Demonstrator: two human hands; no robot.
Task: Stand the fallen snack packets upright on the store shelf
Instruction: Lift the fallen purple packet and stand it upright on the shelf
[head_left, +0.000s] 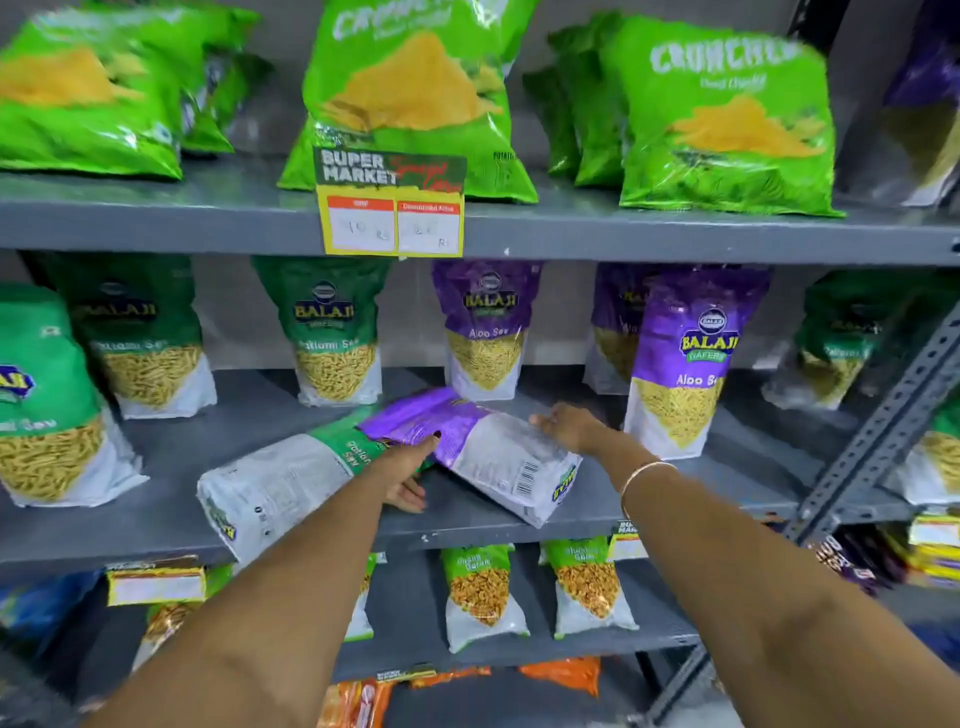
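Near the middle shelf's front edge lie the green packet and, overlapping it, the purple packet. Left hand pinches the purple one's side; right hand rests open on it. Light, crinkly, probably slippery: hold both side seams.

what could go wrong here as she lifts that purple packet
1. The purple packet lies partly across the fallen green packet, which already overhangs the shelf edge. Lifting the purple one might drag the green one off.
2. The left hand and right hand only touch its sides, apparently without a firm grip; the slick packet could slip.
3. The right hand is close to the upright purple packet and may knock it over.
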